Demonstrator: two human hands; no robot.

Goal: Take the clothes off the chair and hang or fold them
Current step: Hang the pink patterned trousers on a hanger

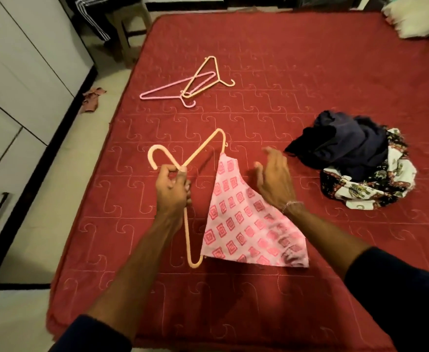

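**Hanger held over the bed, pink cloth draped from it**

The left hand (172, 191) gripped a peach hanger (186, 229) at its neck, fingers curled round the junction below the hook. The hook (155, 154) curved up and to the left; one arm ran up and right to a far corner, the other ran down toward the near edge of the bed (309, 72). The hanger's long axis thus lay roughly near-to-far, slightly tilted. A pink patterned cloth (243, 224) hung from the bar, its narrow end at the far corner and its wide end spreading near and right. The right hand (274, 179) hovered over the cloth with fingers spread and relaxed, holding nothing; whether it touched the fabric could not be told. Two more hangers (190, 85), one pink and one peach, lay crossed farther up the bed. A heap of clothes (355, 158), dark blue over a printed piece, sat on the bed to the right.
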